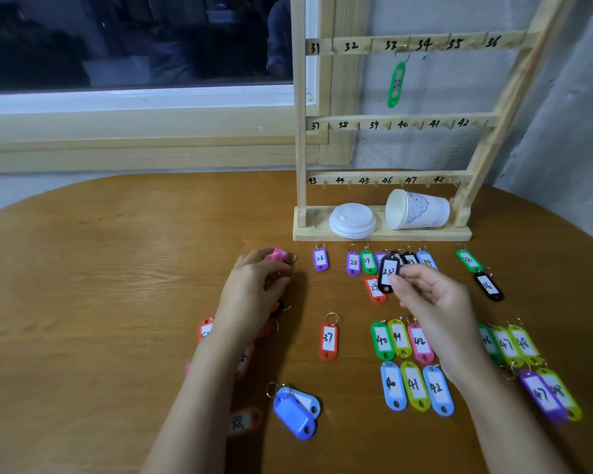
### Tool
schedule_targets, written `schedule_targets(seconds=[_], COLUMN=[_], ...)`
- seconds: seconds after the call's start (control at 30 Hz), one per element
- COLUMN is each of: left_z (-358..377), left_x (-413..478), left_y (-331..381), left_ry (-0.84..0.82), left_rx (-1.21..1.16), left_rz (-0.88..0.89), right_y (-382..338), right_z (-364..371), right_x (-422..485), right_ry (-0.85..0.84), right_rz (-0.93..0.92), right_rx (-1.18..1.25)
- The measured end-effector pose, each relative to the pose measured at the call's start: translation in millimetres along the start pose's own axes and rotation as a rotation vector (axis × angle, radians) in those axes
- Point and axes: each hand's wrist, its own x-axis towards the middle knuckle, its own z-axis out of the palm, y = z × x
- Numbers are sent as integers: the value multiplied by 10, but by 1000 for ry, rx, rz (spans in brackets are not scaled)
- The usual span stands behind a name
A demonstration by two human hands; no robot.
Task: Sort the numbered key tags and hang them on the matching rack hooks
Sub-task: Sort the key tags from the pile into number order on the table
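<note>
**Key Tags Partly Sorted, One Already on the Rack**

Head view. Pinched between thumb and fingertips of the right hand (435,299): a black tag (389,273), label facing out, its number beginning with 2 but not fully readable. Held just over the far row of tags, above the orange tag marked 29 (374,289).

Closed on a pink tag (278,255), blurred, the fingers of the left hand (254,292), at the left end of that same row and near the purple tag marked 26 (320,258). Hidden in part under the left palm and wrist: several more tags.

Laid out on the wooden table (117,251): the orange tag marked 37 (328,340) alone in the middle, the two rows marked 40, 41, 42 (413,384) below the right hand, the tags marked 47 and 48 (507,343) beyond the right wrist. Piled near the left forearm: two blue tags (295,413), the upper one showing no number.

Stood at the far edge of the table: the wooden rack (486,148), hooks numbered 31 to 48. Hung on hook 33: one green tag (396,85). Rested on the rack base: a white lid (352,220) and a paper cup (421,210), tipped on its side.
</note>
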Motion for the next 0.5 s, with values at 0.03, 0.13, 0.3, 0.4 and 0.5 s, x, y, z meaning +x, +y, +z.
schedule_targets(seconds=[0.03,0.13,0.3,0.4,0.5], left_z=[3,17,23,-24,-52], left_x=[-6,-33,-31,-32,-37], left_y=[1,-8,-24,37,80], left_ry=[-15,-25,149,312,374], left_rx=[18,55,-21,-114,-308], left_rz=[13,14,-30,-48,-61], right_y=[0,-2,27,20,4], right_z=[1,-2,-12,-16,-22], right_x=[0,1,2,-7,-7], right_ry=[1,7,-5,6,-2], right_rz=[1,-4,-17,-22,-5], right_rx=[0,-4,-36,-29,1])
